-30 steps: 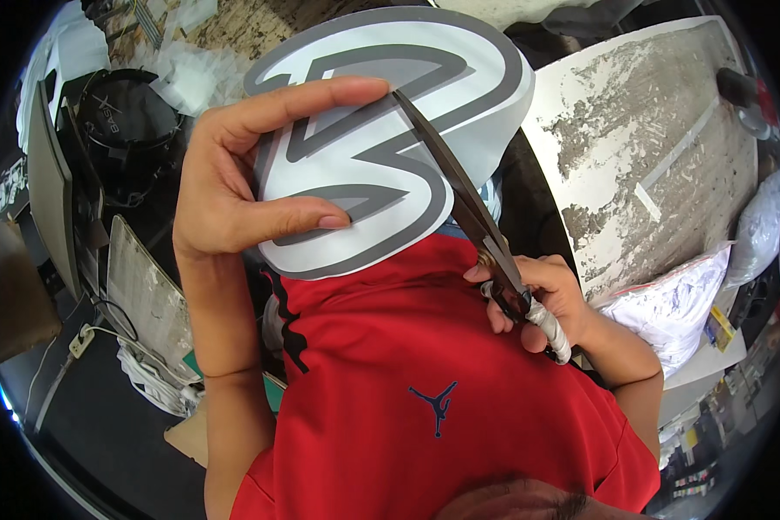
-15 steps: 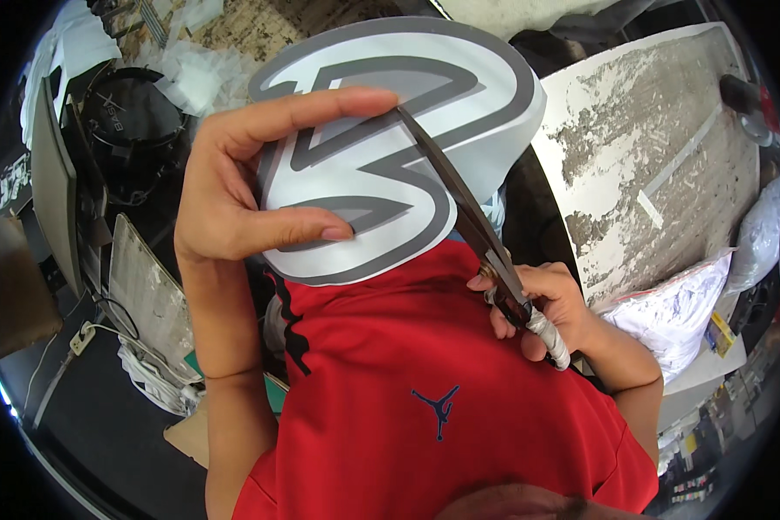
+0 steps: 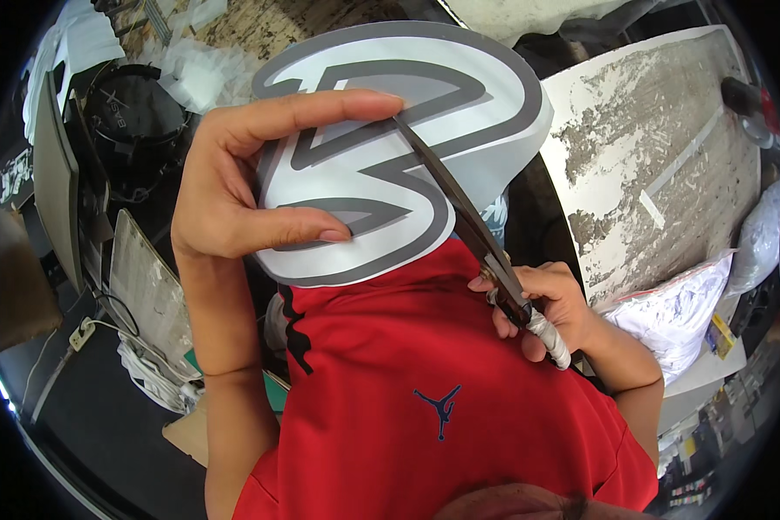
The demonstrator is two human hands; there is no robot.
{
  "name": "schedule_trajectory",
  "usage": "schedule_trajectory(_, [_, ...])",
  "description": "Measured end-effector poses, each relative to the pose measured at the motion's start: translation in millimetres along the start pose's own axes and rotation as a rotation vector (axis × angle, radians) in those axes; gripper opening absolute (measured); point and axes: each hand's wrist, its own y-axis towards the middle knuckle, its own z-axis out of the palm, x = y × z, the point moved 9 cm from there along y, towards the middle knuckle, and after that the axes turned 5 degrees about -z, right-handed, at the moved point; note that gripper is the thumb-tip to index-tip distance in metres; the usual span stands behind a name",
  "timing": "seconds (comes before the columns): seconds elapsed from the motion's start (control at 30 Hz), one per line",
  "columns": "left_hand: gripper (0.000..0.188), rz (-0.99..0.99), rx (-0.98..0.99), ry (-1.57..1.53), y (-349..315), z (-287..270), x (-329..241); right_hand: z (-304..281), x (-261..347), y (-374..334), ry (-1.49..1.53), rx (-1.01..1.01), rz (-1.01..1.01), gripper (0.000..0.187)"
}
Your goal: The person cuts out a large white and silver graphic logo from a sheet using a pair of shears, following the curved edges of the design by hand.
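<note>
A stiff white cut-out sheet (image 3: 381,192) with a thick grey curved design is held up in front of my red shirt. My left hand (image 3: 221,186) grips it from the left, index finger and thumb lying across its face. The other fingers are hidden behind the sheet. In my right hand (image 3: 550,299) is a pair of large dark scissors (image 3: 470,227), with pale wrapping round one handle. Their long blade slants up over the sheet, its tip by my left index fingertip. Whether the second blade is behind the sheet cannot be seen.
At right leans a worn white board (image 3: 659,130) with peeling patches, beside a white plastic bag (image 3: 672,312). Crumpled translucent film (image 3: 204,78) lies at the upper left near a round black object (image 3: 139,104). A white cable with a socket (image 3: 82,334) runs at lower left.
The sheet's upper right part has shifted slightly right and down. My left hand and the scissors have barely moved; both grips are the same.
</note>
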Motion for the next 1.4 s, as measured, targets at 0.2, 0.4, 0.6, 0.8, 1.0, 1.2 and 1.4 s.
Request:
schedule_trajectory(0.2, [0.069,0.013,0.011,-0.016,0.4,0.0,-0.4,1.4,0.3,0.9,0.0,0.01,0.013,0.077])
schedule_trajectory(0.4, [0.07,-0.004,0.019,-0.055,-0.8,0.5,2.7,1.5,0.7,-0.3,-0.018,0.008,0.019,0.075])
schedule_trajectory(0.6, [0.07,-0.003,0.038,-0.036,-0.3,-0.1,5.0,1.3,-0.8,0.4,-0.006,0.009,0.003,0.074])
schedule_trajectory(0.8, [0.07,0.006,0.075,-0.004,0.2,-0.3,2.1,2.1,0.0,-0.1,-0.024,0.031,0.01,0.076])
schedule_trajectory(1.0, [0.071,0.011,0.089,-0.015,0.2,0.1,2.0,2.7,-1.4,-1.2,-0.017,0.033,0.022,0.077])
schedule_trajectory(1.2, [0.083,-0.065,0.061,-0.011,-1.4,-1.1,8.6,3.8,-0.4,-0.3,0.006,0.03,0.01,0.078])
schedule_trajectory(1.4, [0.071,-0.004,0.153,-0.07,2.0,0.9,3.1,3.8,-1.5,-1.5,-0.007,0.035,0.008,0.08])
